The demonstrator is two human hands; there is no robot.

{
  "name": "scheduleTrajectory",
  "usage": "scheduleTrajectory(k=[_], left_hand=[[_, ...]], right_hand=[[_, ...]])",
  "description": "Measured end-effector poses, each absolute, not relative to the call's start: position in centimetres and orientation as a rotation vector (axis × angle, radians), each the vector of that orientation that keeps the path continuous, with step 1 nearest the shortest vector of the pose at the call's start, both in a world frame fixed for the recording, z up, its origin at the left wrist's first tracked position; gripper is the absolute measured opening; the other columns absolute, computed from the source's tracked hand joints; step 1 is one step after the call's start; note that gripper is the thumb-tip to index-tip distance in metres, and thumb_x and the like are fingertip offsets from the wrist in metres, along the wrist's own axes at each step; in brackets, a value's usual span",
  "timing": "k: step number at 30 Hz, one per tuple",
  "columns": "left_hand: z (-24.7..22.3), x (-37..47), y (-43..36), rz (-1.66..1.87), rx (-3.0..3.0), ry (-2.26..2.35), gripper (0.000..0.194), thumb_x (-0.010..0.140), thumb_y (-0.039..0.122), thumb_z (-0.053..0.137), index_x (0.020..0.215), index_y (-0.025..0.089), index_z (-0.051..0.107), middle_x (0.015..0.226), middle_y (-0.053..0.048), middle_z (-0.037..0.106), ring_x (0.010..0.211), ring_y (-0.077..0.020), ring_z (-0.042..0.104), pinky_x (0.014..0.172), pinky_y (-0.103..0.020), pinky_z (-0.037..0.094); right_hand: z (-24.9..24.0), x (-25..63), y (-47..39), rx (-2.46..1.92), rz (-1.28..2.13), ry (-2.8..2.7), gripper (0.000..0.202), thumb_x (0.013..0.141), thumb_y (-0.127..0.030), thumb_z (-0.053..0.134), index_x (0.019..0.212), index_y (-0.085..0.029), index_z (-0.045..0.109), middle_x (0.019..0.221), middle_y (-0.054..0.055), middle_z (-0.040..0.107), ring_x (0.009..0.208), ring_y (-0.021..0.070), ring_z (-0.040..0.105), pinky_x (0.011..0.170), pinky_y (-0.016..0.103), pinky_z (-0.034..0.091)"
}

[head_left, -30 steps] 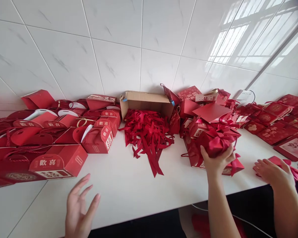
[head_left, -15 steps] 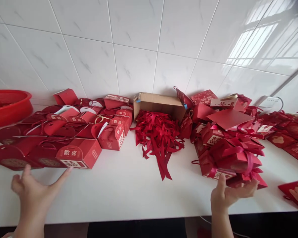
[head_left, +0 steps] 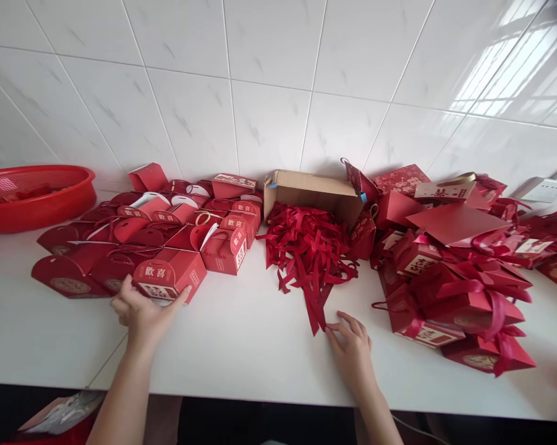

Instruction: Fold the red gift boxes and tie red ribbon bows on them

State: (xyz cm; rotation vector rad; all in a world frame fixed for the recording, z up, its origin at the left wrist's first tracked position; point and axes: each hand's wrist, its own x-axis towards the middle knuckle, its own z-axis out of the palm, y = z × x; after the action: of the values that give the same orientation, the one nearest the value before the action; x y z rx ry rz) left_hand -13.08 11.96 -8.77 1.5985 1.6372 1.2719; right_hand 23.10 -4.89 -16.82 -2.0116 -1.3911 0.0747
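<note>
Smooth, glossy tiles (head_left: 271, 117) fill the upper frame, mirroring light at upper right. The boxes (head_left: 185, 270) at left look like smooth card with a low sheen; the central ribbons (head_left: 306, 244), satiny cloth; the carton (head_left: 315, 182), matt cardboard; the basin (head_left: 41, 212) at far left, shiny plastic. The tabletop (head_left: 255, 355) is smooth.

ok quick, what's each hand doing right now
Left hand: spread around a front red box, firm grip can't be told.
Right hand: at the end of a red ribbon, pinch can't be told.

Front red box (head_left: 178, 272) by my left hand (head_left: 141, 312): I read 歡喜. Same on boxes behind (head_left: 239, 227). 囍 on pale card (head_left: 445, 191), right.
</note>
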Motion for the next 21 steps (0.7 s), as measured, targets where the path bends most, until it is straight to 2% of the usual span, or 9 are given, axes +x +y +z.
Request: scheduleTrajectory(k=[3, 5, 7, 9, 11, 13, 18, 21], left_hand=[[-8.9, -12.4, 12.0, 1.357, 1.618, 1.961, 0.117, 0.057, 0.039, 0.086, 0.146, 0.009, 0.016, 0.142, -0.021, 0.024, 0.136, -0.0459, 0.025, 0.113, -0.061, 0.022], [-9.2, -12.2, 11.6, 1.364, 1.661, 1.86, 0.113, 0.056, 0.036, 0.087, 0.145, 0.011, 0.022, 0.14, -0.019, 0.031, 0.13, -0.0422, 0.037, 0.112, -0.057, 0.029], [-9.7, -12.1, 10.7, 1.297, 1.719, 1.694, 0.108, 0.058, 0.036, 0.086, 0.145, 0.015, 0.026, 0.14, -0.017, 0.033, 0.126, -0.0416, 0.043, 0.111, -0.057, 0.032], [-10.1, -11.6, 9.3, 1.193, 1.767, 1.495, 0.105, 0.058, 0.035, 0.086, 0.145, 0.021, 0.028, 0.14, -0.015, 0.035, 0.127, -0.0416, 0.043, 0.11, -0.058, 0.033], [-10.4, -10.5, 7.8, 1.073, 1.779, 1.301, 0.102, 0.058, 0.032, 0.086, 0.144, 0.026, 0.031, 0.141, -0.012, 0.038, 0.13, -0.0402, 0.042, 0.11, -0.058, 0.034], [-10.5, -8.8, 6.4, 0.946, 1.794, 1.151, 0.097, 0.061, 0.029, 0.084, 0.144, 0.029, 0.032, 0.143, -0.011, 0.04, 0.133, -0.0378, 0.04, 0.111, -0.057, 0.033], [-10.2, -5.0, 4.8, 0.747, 1.863, 0.933, 0.092, 0.073, 0.03, 0.077, 0.148, 0.036, 0.024, 0.151, -0.011, 0.03, 0.139, -0.0336, 0.035, 0.115, -0.054, 0.029], [-10.1, -4.2, 4.6, 0.735, 1.829, 0.91, 0.094, 0.073, 0.03, 0.076, 0.15, 0.037, 0.022, 0.151, -0.012, 0.029, 0.14, -0.0339, 0.033, 0.115, -0.056, 0.027]], right_hand=[[-16.6, 23.4, -5.2, -1.975, 0.076, -1.377, 0.025, 0.092, -0.033, 0.049, 0.086, -0.025, 0.071, 0.12, 0.01, 0.064, 0.115, 0.0326, 0.056, 0.095, 0.057, 0.043], [-16.5, 23.5, -5.4, -1.966, 0.087, -1.404, 0.022, 0.091, -0.036, 0.052, 0.098, -0.026, 0.07, 0.125, 0.01, 0.062, 0.118, 0.0325, 0.055, 0.096, 0.057, 0.043], [-16.6, 23.4, -5.4, -1.951, 0.087, -1.466, 0.03, 0.088, -0.041, 0.058, 0.113, -0.028, 0.067, 0.132, 0.009, 0.059, 0.123, 0.0335, 0.052, 0.097, 0.057, 0.043], [-16.6, 23.3, -5.4, -1.939, 0.08, -1.526, 0.033, 0.086, -0.043, 0.062, 0.116, -0.03, 0.068, 0.134, 0.008, 0.059, 0.125, 0.0343, 0.05, 0.098, 0.058, 0.042], [-16.7, 23.2, -5.3, -1.93, 0.07, -1.533, 0.023, 0.089, -0.041, 0.059, 0.103, -0.031, 0.074, 0.128, 0.008, 0.063, 0.123, 0.0339, 0.052, 0.098, 0.058, 0.041], [-16.6, 23.1, -5.2, -1.908, 0.072, -1.495, 0.024, 0.091, -0.039, 0.055, 0.091, -0.029, 0.077, 0.12, 0.008, 0.067, 0.118, 0.033, 0.056, 0.097, 0.057, 0.042], [-14.9, 23.6, -5.2, -1.739, 0.222, -1.255, 0.029, 0.093, -0.041, 0.051, 0.087, -0.022, 0.072, 0.112, 0.013, 0.068, 0.104, 0.0288, 0.064, 0.088, 0.047, 0.051], [-12.4, 24.7, -6.1, -1.602, 0.237, -1.133, 0.024, 0.091, -0.04, 0.055, 0.083, -0.02, 0.066, 0.113, 0.014, 0.067, 0.108, 0.0291, 0.063, 0.091, 0.046, 0.05]])
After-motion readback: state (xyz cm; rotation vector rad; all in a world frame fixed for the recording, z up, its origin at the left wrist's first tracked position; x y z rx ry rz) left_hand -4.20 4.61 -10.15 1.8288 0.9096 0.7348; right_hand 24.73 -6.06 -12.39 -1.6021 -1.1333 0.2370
